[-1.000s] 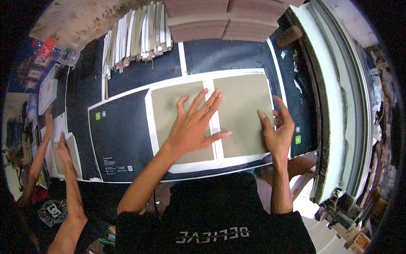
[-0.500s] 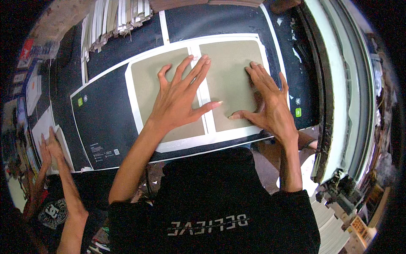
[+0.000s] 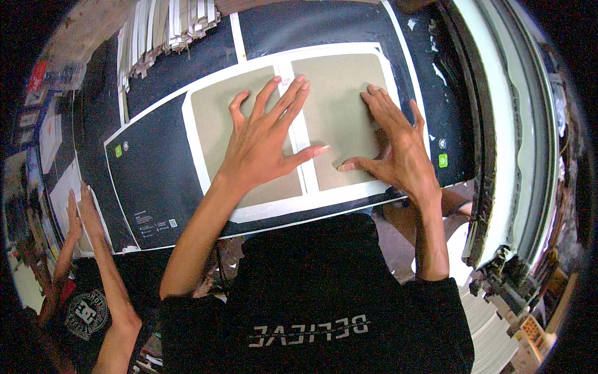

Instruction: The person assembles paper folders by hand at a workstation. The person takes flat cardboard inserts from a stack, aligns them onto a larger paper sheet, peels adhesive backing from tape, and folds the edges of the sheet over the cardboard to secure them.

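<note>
Since a second ago, the right hand (image 3: 392,134) has shifted from the outer edge of the right greyboard panel (image 3: 339,112) to over its face, fingers spread wide, grasping nothing. The left hand (image 3: 258,146) — also splayed and gripping nothing — spans the left greyboard panel (image 3: 208,118), its thumb reaching the right one. Both panels lie side by side on white paper (image 3: 274,210). Farther off, cut strips (image 3: 168,28) are heaped.

The two grey-brown boards (image 3: 336,118) look like matt, smooth cardboard. The white sheet (image 3: 268,210) beneath them looks like smooth paper. The black sheets (image 3: 305,28) have a glossy sheen. The bundled strips (image 3: 168,28) look like rough-ended card, the black shirt (image 3: 299,280) like matt cloth.
</note>
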A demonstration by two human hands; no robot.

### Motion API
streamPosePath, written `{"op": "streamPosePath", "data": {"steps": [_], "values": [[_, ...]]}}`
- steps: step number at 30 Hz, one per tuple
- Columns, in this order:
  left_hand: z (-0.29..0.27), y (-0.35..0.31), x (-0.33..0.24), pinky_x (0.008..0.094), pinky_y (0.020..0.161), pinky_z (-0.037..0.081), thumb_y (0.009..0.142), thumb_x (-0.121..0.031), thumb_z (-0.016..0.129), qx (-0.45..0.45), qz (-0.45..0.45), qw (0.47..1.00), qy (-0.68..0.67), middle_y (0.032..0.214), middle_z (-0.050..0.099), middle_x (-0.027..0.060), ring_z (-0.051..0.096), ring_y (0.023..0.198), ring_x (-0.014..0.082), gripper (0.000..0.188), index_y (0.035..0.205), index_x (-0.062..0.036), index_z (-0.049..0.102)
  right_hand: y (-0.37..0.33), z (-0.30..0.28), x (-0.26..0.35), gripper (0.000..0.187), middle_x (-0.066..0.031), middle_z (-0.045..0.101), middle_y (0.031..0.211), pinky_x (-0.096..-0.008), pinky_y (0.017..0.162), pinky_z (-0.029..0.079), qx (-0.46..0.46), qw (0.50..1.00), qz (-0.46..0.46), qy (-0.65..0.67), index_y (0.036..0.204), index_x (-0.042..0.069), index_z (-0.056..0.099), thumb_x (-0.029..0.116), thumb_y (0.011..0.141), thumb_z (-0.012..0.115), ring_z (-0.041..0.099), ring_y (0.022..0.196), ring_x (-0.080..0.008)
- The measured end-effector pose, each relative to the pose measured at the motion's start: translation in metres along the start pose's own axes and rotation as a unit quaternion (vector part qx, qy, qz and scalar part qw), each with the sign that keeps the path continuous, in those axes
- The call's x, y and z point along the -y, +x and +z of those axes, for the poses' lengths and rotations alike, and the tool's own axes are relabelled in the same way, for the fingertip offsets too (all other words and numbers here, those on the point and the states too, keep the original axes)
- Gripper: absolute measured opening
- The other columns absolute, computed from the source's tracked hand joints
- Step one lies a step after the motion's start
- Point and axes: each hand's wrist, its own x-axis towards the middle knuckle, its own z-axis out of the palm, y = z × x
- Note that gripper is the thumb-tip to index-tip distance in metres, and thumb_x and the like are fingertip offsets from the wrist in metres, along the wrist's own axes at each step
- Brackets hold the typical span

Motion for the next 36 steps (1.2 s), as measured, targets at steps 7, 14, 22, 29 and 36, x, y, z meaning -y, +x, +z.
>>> {"op": "streamPosePath", "data": {"steps": [7, 14, 22, 29, 36], "values": [[-0.004, 0.001, 0.001, 0.0623, 0.113, 0.018, 0.086, -0.073, 0.059, 0.017, 0.002, 0.999, 0.028, 0.165, 0.032, 0.0045, 0.033, 0.146, 0.0299, 0.101, 0.16, -0.0107, 0.028, 0.002, -0.001, 0.005, 0.12, -0.0178, 0.04, 0.159, -0.0577, 0.125, 0.013, 0.018, 1.0, -0.002, -0.003, 0.154, 0.009, 0.041, 0.038, 0.052, 0.096, 0.034, 0.15, -0.0292], [-0.008, 0.003, -0.001, 0.063, 0.114, 0.015, 0.078, -0.076, 0.064, 0.023, -0.015, 0.999, -0.018, 0.166, 0.029, 0.0047, 0.029, 0.148, 0.0331, 0.111, 0.16, -0.0095, 0.027, 0.02, -0.009, 0.02, 0.129, -0.023, 0.028, 0.162, -0.0444, 0.121, 0.034, 0.057, 0.993, 0.035, 0.1, 0.156, 0.003, 0.032, 0.027, 0.048, 0.099, 0.027, 0.151, -0.0379], [-0.01, 0.004, -0.001, 0.0644, 0.115, 0.014, 0.075, -0.074, 0.069, 0.04, -0.028, 0.998, -0.039, 0.166, 0.028, 0.0038, 0.027, 0.149, 0.0344, 0.112, 0.159, -0.0114, 0.029, 0.021, -0.005, 0.018, 0.133, -0.0232, 0.023, 0.164, -0.044, 0.123, 0.031, 0.081, 0.994, 0.028, 0.063, 0.157, 0.002, 0.03, 0.026, 0.046, 0.099, 0.024, 0.152, -0.0364], [-0.011, 0.006, -0.001, 0.0628, 0.12, 0.009, 0.077, -0.072, 0.069, 0.045, -0.017, 0.998, -0.049, 0.166, 0.027, 0.0069, 0.023, 0.154, 0.027, 0.114, 0.16, -0.0079, 0.025, 0.023, -0.009, 0.021, 0.133, -0.0259, 0.021, 0.164, -0.0435, 0.125, 0.027, 0.101, 0.994, 0.026, 0.025, 0.157, -0.001, 0.028, 0.029, 0.048, 0.098, 0.022, 0.152, -0.0391], [-0.014, 0.004, 0.0, 0.0597, 0.12, 0.011, 0.078, -0.072, 0.068, 0.046, -0.022, 0.998, -0.049, 0.166, 0.028, 0.0076, 0.024, 0.154, 0.0245, 0.113, 0.16, -0.0078, 0.025, 0.026, -0.011, 0.028, 0.132, -0.0268, 0.02, 0.164, -0.0433, 0.125, 0.025, 0.126, 0.992, 0.028, -0.011, 0.157, -0.002, 0.025, 0.031, 0.051, 0.097, 0.021, 0.152, -0.0396]]}}
